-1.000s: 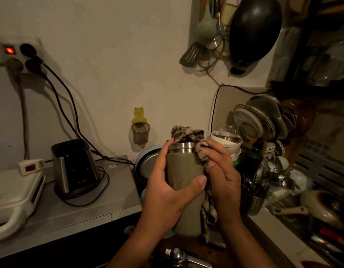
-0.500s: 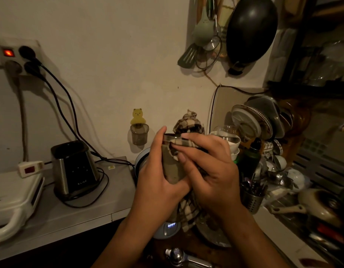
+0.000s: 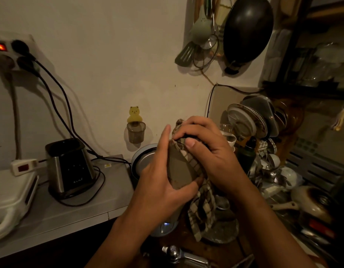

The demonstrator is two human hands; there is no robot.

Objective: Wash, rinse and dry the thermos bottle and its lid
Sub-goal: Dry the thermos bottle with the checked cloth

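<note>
Item 1, thermos bottle point(image 3: 179, 171): one, olive-grey, tilted, held in the air in front of you above the dark strip between the grey counter point(image 3: 70, 215) and the crowded sink side. Its mouth is hidden under cloth. The lid cannot be picked out in this light.

Item 2, checked cloth point(image 3: 201, 207): one, bunched over the bottle's top and trailing down its right side, past the bottle's lower end.

Item 3, your left hand point(image 3: 157, 188): wrapped round the bottle's body, thumb across the near face, fingers reaching up towards the rim.

Item 4, your right hand point(image 3: 204, 149): curled over the bottle's top, pinching the cloth against it. Both hands are together on the same bottle, nearly touching.

Item 5, edges: the counter's front edge runs just left of your left forearm. A tap point(image 3: 178, 254) sits directly below your hands.

Item 6, open room: bare counter lies between the black appliance point(image 3: 70, 167) and your left arm. On the right, the dish rack point(image 3: 254, 128) stands just beside your right hand, packed with plates and bowls too overlapped to count.

Item 7, wall: one black pan point(image 3: 248, 29) and several hanging utensils point(image 3: 202, 35) above, one yellow bear holder point(image 3: 136, 124), two black plugs point(image 3: 22, 55) in the socket strip.
</note>
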